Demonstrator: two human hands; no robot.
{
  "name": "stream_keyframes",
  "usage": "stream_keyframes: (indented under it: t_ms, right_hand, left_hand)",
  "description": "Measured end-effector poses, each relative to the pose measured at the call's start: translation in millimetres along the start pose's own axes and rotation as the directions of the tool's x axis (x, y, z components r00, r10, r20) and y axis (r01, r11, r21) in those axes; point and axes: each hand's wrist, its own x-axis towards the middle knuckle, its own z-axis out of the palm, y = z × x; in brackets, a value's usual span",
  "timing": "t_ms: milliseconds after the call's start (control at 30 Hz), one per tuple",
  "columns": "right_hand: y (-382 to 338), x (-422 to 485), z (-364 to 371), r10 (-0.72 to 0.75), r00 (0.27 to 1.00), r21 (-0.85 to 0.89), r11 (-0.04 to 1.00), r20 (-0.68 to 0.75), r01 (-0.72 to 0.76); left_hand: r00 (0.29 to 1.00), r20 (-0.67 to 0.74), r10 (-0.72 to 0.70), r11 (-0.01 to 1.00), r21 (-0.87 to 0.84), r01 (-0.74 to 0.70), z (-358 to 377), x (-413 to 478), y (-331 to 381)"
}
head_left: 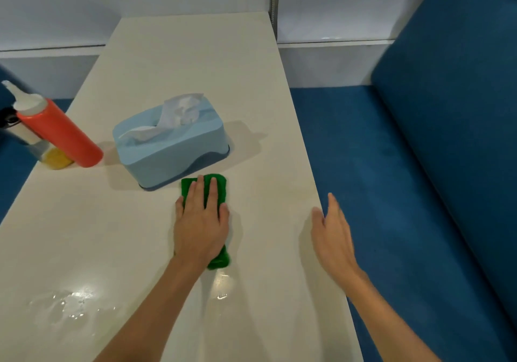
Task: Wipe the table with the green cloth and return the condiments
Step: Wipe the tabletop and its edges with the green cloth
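The fingers (197, 193) of the left hand (200, 224) lie straight and spread, pressing the green cloth (221, 188) flat on the table (195, 67), its far end showing past the fingertips just short of the tissue box (170, 140). Soft and light, it would likely bunch if pinched, so a flat palm on its middle suits it; its long axis runs from wrist to fingertips, away from the person. The right hand (333, 233) is open and empty to the right, while the red bottle (61, 135) and yellow bottle (57, 160) stand well left.

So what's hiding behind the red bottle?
A second bottle with yellow stuff at its bottom stands behind the red bottle. The red one covers part of it, so its whole shape cannot be seen.
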Motion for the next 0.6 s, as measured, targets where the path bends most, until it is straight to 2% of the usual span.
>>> stream_keyframes:
  t_ms: [67, 133, 200, 300, 367, 500, 600]
  right_hand:
    - [2.0, -7.7, 12.0, 0.039, 0.999, -0.135, 0.990, -0.002, -0.039]
    - [2.2, -6.6, 15.3, 0.017, 0.999, -0.270, 0.962, -0.044, -0.028]
    - [6.3, -3.8, 17.1, -0.034, 0.997, -0.359, 0.933, -0.071, 0.006]
    - [15.4, 0.5, 24.2, -0.139, 0.985, -0.472, 0.878, -0.104, 0.074]
    - [18.9, 1.2, 27.2, -0.273, 0.952, -0.534, 0.830, -0.138, 0.160]
    - [21.3, -10.8, 26.7, -0.514, 0.858, -0.585, 0.696, -0.002, 0.416]
    - [25.1, -17.5, 26.8, -0.538, 0.841, -0.591, 0.661, 0.056, 0.462]
  left_hand:
    - [0.999, 0.011, -0.039, 0.999, -0.010, 0.039, 2.9, 19.7, 24.9]
    - [1.000, 0.018, -0.002, 1.000, -0.028, 0.003, 5.4, 30.8, 45.3]
    - [0.993, 0.021, 0.120, 0.991, -0.055, -0.119, 6.8, 26.1, 53.7]
    - [0.936, 0.054, 0.349, 0.933, -0.112, -0.342, 0.9, -0.3, 34.9]
    - [0.912, 0.074, 0.404, 0.910, -0.135, -0.392, -4.9, -13.5, 9.6]
    - [0.962, 0.061, 0.267, 0.962, -0.070, -0.262, -5.2, 0.8, -20.9]
    - [0.985, 0.039, 0.169, 0.985, -0.031, -0.168, -0.4, 30.7, -6.4]
